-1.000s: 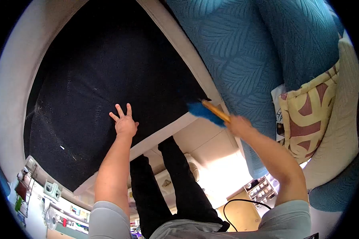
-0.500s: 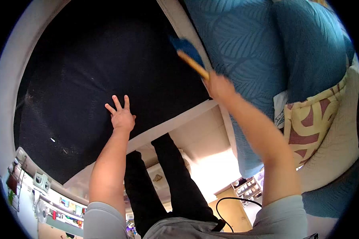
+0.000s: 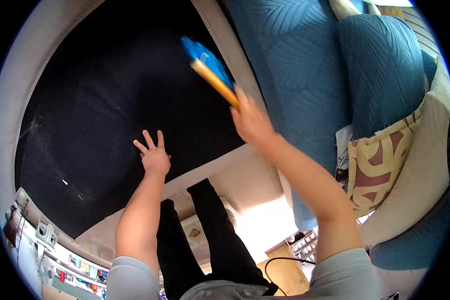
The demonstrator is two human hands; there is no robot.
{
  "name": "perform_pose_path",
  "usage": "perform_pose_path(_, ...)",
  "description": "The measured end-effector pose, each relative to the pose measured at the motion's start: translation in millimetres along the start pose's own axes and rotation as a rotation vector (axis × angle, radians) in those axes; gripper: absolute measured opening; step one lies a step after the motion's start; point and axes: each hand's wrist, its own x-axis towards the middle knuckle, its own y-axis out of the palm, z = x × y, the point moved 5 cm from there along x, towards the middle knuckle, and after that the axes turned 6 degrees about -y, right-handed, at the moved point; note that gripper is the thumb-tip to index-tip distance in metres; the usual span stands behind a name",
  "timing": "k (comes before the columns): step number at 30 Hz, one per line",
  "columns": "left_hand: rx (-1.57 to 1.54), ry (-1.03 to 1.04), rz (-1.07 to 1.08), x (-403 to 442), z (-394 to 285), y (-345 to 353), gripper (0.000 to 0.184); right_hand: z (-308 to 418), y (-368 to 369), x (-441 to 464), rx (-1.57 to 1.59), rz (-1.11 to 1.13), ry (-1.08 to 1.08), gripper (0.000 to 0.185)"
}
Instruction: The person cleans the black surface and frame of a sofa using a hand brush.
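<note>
My right hand [image 3: 252, 122] is closed around the yellow handle of a brush [image 3: 212, 80] with blue bristles. The brush slants over the upper right part of a black cloth surface [image 3: 100, 110]; whether its bristles touch the cloth, I cannot tell. Fingers spread, my left hand [image 3: 156, 159] rests on the same black cloth near its front edge and holds nothing. A small white scrap [image 3: 65, 182] and pale specks lie on the cloth at the lower left.
Blue leaf-patterned fabric [image 3: 295, 75] covers a seat along the right, with a blue cushion [image 3: 380, 75] and a yellow-and-maroon patterned cloth [image 3: 377, 160] on it. A light border [image 3: 225, 35] edges the black surface. Shelves [image 3: 80, 275] and a small fan [image 3: 46, 272] stand at lower left.
My right hand has swung the brush leftward, further over the black cloth. My left hand stays spread on the cloth. The whole view has shifted slightly.
</note>
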Motion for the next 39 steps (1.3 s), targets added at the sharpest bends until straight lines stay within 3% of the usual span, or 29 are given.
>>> perform_pose_path(2, 0.032, 0.002, -0.021, -2.8, -0.4, -1.7, 0.093, -4.0, 15.4, 65.8, -0.144, 0.041, 0.000, 0.047)
perform_pose_path(4, 0.028, -0.001, -0.024, 0.9, -0.3, 2.0, 0.093, -13.2, 7.1, 109.5, -0.217, -0.054, 0.046, 0.041)
perform_pose_path(6, 0.011, -0.008, 0.000, 5.0, -0.8, 3.2, 0.094, -46.0, 3.3, 111.8, -0.153, -0.047, 0.178, 0.036)
perform_pose_path(11, -0.010, -0.001, 0.064, 0.7, 2.5, -3.4, 0.093, -110.7, 30.8, -40.7, -0.098, 0.033, 0.419, 0.033)
perform_pose_path(12, -0.019, 0.010, 0.061, 0.1, 2.4, -6.7, 0.092, -100.3, 22.7, -80.6, -0.129, 0.095, 0.462, 0.032)
perform_pose_path(13, -0.029, 0.018, 0.059, -0.7, 4.0, -8.3, 0.092, -112.8, 27.2, -117.7, -0.137, 0.253, 0.667, 0.032)
perform_pose_path(16, -0.059, 0.031, 0.044, 3.4, 5.5, 2.1, 0.090, -110.4, -5.0, -199.2, -0.201, 0.518, 0.745, 0.029)
perform_pose_path(19, -0.059, 0.031, 0.057, 6.0, 6.5, 2.5, 0.088, -94.9, -41.7, -191.5, -0.144, 0.530, 0.629, 0.030)
perform_pose_path(22, -0.085, 0.035, 0.047, 8.2, 7.6, 4.4, 0.084, -30.7, -76.2, -82.9, -0.046, 0.324, 0.431, 0.038)
perform_pose_path(23, -0.098, 0.049, 0.033, 7.9, 6.3, 4.1, 0.082, -18.0, -72.9, -38.7, -0.045, 0.143, 0.176, 0.042)
perform_pose_path(25, -0.119, 0.055, 0.004, 6.8, 8.4, 5.5, 0.078, 1.7, -60.1, 59.3, -0.043, -0.095, -0.129, 0.048)
perform_pose_path(27, -0.173, 0.071, 0.020, 6.4, 10.8, 3.2, 0.074, -1.1, -43.8, 162.3, -0.107, -0.199, -0.173, 0.043)
perform_pose_path(28, -0.198, 0.077, 0.017, 9.8, 11.6, 9.0, 0.073, 5.6, -45.3, 205.3, -0.231, -0.177, -0.019, 0.039)
perform_pose_path(30, -0.195, 0.065, 0.029, 11.2, 12.1, 7.6, 0.077, 1.8, -38.2, 264.2, -0.107, -0.220, 0.290, 0.036)
perform_pose_path(33, -0.191, 0.069, 0.027, 13.5, 12.6, 8.0, 0.081, 8.8, 32.5, 284.6, -0.253, -0.052, 0.156, 0.036)
perform_pose_path(36, -0.185, 0.078, 0.035, 11.2, 14.2, 3.3, 0.081, 64.0, 100.9, 211.1, -0.282, 0.322, -0.155, 0.031)
perform_pose_path(38, -0.150, 0.083, 0.045, 8.5, 14.1, 5.1, 0.078, 109.7, 76.5, 167.7, -0.088, 0.456, -0.167, 0.034)
perform_pose_path(39, -0.149, 0.087, 0.053, 7.5, 14.2, 2.8, 0.077, 103.3, 64.2, 156.7, -0.007, 0.309, -0.143, 0.041)
